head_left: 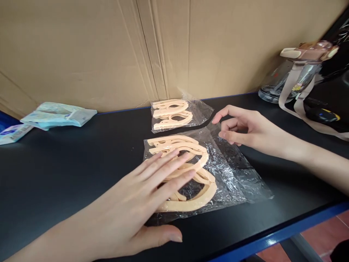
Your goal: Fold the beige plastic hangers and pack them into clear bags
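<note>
A clear plastic bag (pixel 231 178) lies on the black table, holding several peach-coloured curved pieces (pixel 201 200), some bent into loops. My left hand (pixel 147 193) rests flat on this bag with its fingers stretched out over the pieces, partly hiding them. Close to the bag's upper right edge is my right hand (pixel 240 127), its fingers loosely curled and a gap between index finger and thumb. I see nothing held in it. Just behind lies a smaller clear bag (pixel 199 109) with similar peach-coloured pieces (pixel 171 113), touched by neither hand.
A light-blue soft packet (pixel 60 114) overlaps another packet (pixel 13 133) at the far left. On the right stands a transparent bottle (pixel 275 82) with a strap (pixel 289 87) trailing over the table. Cardboard (pixel 81 51) walls the back; a blue edge (pixel 267 236) runs along the front.
</note>
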The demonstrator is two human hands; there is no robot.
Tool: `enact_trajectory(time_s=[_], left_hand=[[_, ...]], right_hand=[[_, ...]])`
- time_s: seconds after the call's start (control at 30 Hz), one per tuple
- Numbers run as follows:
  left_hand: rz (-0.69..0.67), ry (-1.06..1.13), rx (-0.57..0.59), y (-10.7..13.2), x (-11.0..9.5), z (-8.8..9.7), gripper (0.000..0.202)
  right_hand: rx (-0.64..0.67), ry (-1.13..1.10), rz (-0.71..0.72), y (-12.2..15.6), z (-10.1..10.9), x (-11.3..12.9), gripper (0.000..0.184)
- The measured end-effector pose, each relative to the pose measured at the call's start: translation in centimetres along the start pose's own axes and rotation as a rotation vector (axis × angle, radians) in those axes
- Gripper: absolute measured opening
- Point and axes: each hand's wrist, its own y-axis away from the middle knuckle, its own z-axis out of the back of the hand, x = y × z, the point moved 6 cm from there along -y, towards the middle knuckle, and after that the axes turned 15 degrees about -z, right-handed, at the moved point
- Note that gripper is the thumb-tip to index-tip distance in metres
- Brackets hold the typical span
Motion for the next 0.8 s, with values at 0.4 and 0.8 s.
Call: enact_trajectory(time_s=[0.4,0.8], left_hand=[[-0.090,0.106,-0.124,-2.8,-0.8,0.3,0.066],[-0.148,-0.030,-0.155,-5.9,-1.8,-1.2,0.070]], right_hand=[[-0.072,-0.165,0.065,0.2,-0.7,0.5,0.024],[-0.186,0.135,0.054,0.5,0.5,0.7,0.017]])
